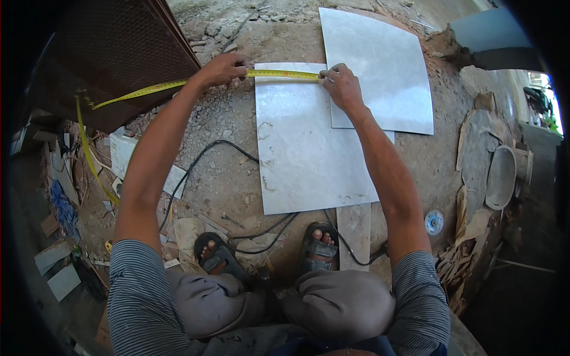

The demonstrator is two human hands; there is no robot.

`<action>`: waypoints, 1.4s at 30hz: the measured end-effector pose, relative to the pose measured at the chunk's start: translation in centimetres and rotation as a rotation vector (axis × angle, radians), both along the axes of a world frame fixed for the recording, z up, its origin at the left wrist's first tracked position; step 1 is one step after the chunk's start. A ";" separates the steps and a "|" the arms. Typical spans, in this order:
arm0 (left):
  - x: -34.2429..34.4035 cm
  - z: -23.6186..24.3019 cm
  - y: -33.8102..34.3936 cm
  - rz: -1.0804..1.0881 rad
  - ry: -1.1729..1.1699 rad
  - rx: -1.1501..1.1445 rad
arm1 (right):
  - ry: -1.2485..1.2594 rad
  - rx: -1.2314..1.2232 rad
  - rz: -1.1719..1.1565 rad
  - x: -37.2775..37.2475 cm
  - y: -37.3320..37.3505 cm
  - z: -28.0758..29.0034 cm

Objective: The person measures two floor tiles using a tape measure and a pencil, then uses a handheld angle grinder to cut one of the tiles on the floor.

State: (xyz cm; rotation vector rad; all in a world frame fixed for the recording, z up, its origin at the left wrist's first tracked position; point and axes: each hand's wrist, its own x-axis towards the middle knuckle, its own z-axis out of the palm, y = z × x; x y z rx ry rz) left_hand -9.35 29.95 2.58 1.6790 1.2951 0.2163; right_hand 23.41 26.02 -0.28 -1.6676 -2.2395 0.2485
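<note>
A yellow tape measure is stretched across the far edge of a pale grey tile on the ground. My left hand is closed on the tape just beyond the tile's left edge. Near the spot where a second pale tile overlaps the first, my right hand pinches the other end of the tape. From my left hand the tape runs on to the left, bends by the dark panel and hangs down toward the debris. Its case cannot be made out.
A dark textured panel stands at the upper left. A black cable loops across the rubble near my feet. At the right lie a blue-and-silver disc and an oval basin-like thing. Tile scraps litter the left.
</note>
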 end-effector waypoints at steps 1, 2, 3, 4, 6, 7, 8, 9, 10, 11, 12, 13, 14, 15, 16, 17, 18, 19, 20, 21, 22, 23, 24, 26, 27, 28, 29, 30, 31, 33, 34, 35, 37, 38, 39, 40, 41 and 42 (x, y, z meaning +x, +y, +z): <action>-0.3 0.6 -1.2 -0.007 0.005 -0.012 | 0.019 -0.022 0.074 0.2 -1.3 0.3; -0.8 1.1 -2.6 -0.045 0.016 -0.065 | 0.040 -0.043 0.151 0.3 -2.6 0.6; -1.0 1.3 -3.9 -0.081 0.004 -0.109 | 0.025 -0.059 0.203 0.4 -4.0 0.9; -0.9 1.3 -5.5 -0.082 0.025 -0.122 | 0.009 -0.097 0.194 0.6 -5.3 1.2; -0.7 1.0 -8.4 -0.004 -0.004 -0.297 | -0.005 -0.168 0.240 0.5 -7.0 1.4; -0.4 0.6 -9.5 0.014 -0.001 -0.308 | -0.032 -0.190 0.230 0.5 -7.5 1.5; -0.1 0.2 -10.2 0.024 0.003 -0.311 | -0.027 -0.197 0.244 0.6 -7.9 1.4; 0.3 -0.3 -10.8 0.026 -0.001 -0.315 | -0.055 -0.182 0.222 0.6 -8.3 1.3; 0.6 -0.7 -11.4 0.032 -0.020 -0.318 | -0.093 -0.179 0.189 0.7 -8.6 1.2; 0.8 -1.0 -11.7 0.048 -0.003 -0.324 | -0.078 -0.172 0.220 0.9 -8.9 1.0; 1.1 -1.3 -11.8 0.057 -0.028 -0.327 | -0.088 -0.169 0.180 1.0 -9.2 0.9; 1.2 -1.5 -11.9 0.074 -0.044 -0.324 | -0.106 -0.167 0.125 1.2 -9.5 0.7; 1.4 -1.7 -11.9 0.074 -0.052 -0.325 | -0.096 -0.162 0.148 1.4 -9.7 0.6; 1.6 -1.8 -11.8 0.062 -0.047 -0.338 | -0.098 -0.150 0.124 1.5 -10.0 0.5; 1.7 -1.9 -11.8 0.046 -0.062 -0.348 | -0.109 -0.144 0.087 1.7 -10.2 0.4; 1.8 -1.9 -11.7 0.042 -0.066 -0.356 | -0.101 -0.139 0.105 1.8 -10.3 0.3; 1.8 -2.0 -11.7 0.046 -0.066 -0.360 | -0.076 -0.130 0.104 2.0 -10.5 0.3; 1.9 -2.0 -11.6 0.044 -0.056 -0.362 | -0.054 -0.113 0.095 2.0 -10.6 0.3; 1.9 -2.1 -11.5 0.043 -0.060 -0.354 | -0.052 -0.123 0.104 2.1 -10.6 0.2; 1.9 -2.1 -11.6 0.044 -0.048 -0.364 | -0.045 -0.118 0.105 2.1 -10.7 0.1; 2.0 -2.2 -11.6 0.046 -0.047 -0.367 | -0.038 -0.114 0.107 2.1 -10.7 0.1; 2.0 -2.3 -11.6 0.048 -0.046 -0.372 | -0.038 -0.118 0.108 2.1 -10.8 0.0; 2.0 -2.4 -11.7 0.050 -0.046 -0.373 | -0.037 -0.115 0.108 2.1 -10.9 0.0; 2.0 -2.6 -11.7 0.036 -0.052 -0.359 | -0.036 -0.114 0.110 2.2 -10.9 -0.2; 1.9 -2.7 -11.7 0.036 -0.045 -0.364 | -0.027 -0.105 0.114 2.2 -11.0 -0.2; 1.9 -2.8 -11.7 0.032 -0.036 -0.362 | -0.018 -0.089 0.110 2.2 -11.0 -0.3; 1.9 -2.8 -11.6 0.028 -0.038 -0.353 | -0.019 -0.096 0.118 2.2 -11.0 -0.3; 1.9 -2.8 -11.6 0.028 -0.026 -0.363 | -0.022 -0.091 0.115 2.2 -11.0 -0.3; 1.9 -2.8 -11.5 0.027 -0.034 -0.371 | -0.025 -0.086 0.111 2.2 -11.0 -0.4; 1.9 -2.7 -11.4 0.023 -0.043 -0.378 | -0.022 -0.089 0.113 2.2 -11.0 -0.4; 1.9 -2.7 -11.4 0.025 -0.029 -0.380 | -0.022 -0.090 0.106 2.2 -11.0 -0.3; 2.0 -2.7 -11.4 0.026 -0.015 -0.382 | -0.024 -0.091 0.112 2.2 -11.0 -0.3; 2.0 -2.6 -11.4 0.018 -0.018 -0.381 | -0.021 -0.097 0.091 2.3 -11.0 -0.4; 1.9 -2.6 -11.4 0.019 -0.024 -0.376 | -0.019 -0.085 0.102 2.3 -11.0 -0.4; 1.9 -2.6 -11.4 0.013 -0.019 -0.378 | -0.011 -0.094 0.096 2.3 -11.1 -0.5; 1.9 -2.7 -11.4 0.011 -0.014 -0.377 | -0.002 -0.100 0.093 2.4 -11.1 -0.5; 1.9 -2.7 -11.4 0.012 -0.020 -0.368 | -0.004 -0.098 0.092 2.5 -11.1 -0.6; 2.0 -2.7 -11.4 0.012 -0.008 -0.375 | -0.002 -0.104 0.089 2.5 -11.2 -0.6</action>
